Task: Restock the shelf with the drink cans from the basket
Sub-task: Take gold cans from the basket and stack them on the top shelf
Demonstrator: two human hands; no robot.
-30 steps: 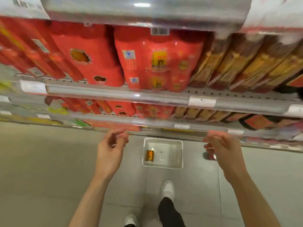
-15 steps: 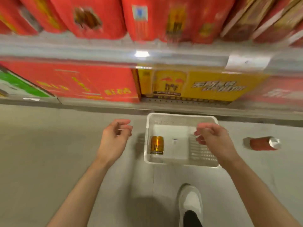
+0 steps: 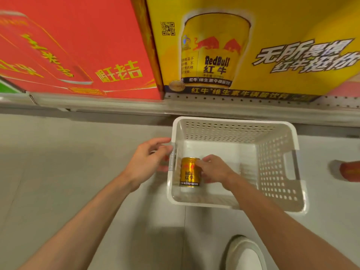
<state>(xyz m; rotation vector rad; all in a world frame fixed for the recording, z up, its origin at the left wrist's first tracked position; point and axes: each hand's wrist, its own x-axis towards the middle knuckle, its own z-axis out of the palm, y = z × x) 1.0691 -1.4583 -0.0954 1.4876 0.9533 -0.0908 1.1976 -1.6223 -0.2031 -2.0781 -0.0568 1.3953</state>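
Observation:
A white perforated basket (image 3: pixel 233 121) sits on the floor in front of the bottom shelf (image 3: pixel 116 106). One gold drink can (image 3: pixel 188 172) stands upright inside it, against the left wall. My right hand (image 3: pixel 216 170) reaches into the basket and its fingers curl around the can's right side; the can still rests on the basket floor. My left hand (image 3: pixel 146 160) is just outside the basket's left handle, fingers spread and touching the rim, holding nothing.
A yellow Red Bull carton (image 3: pixel 272 45) and a red carton (image 3: pixel 87 45) fill the bottom shelf above the basket. A red can (image 3: pixel 349 171) lies on the floor at the far right. My shoe (image 3: pixel 245 254) is just below the basket.
The view dropped from the upper shelves to the basket. Both hands came down: the right went into the basket onto the gold can, the left moved to the basket's left rim.

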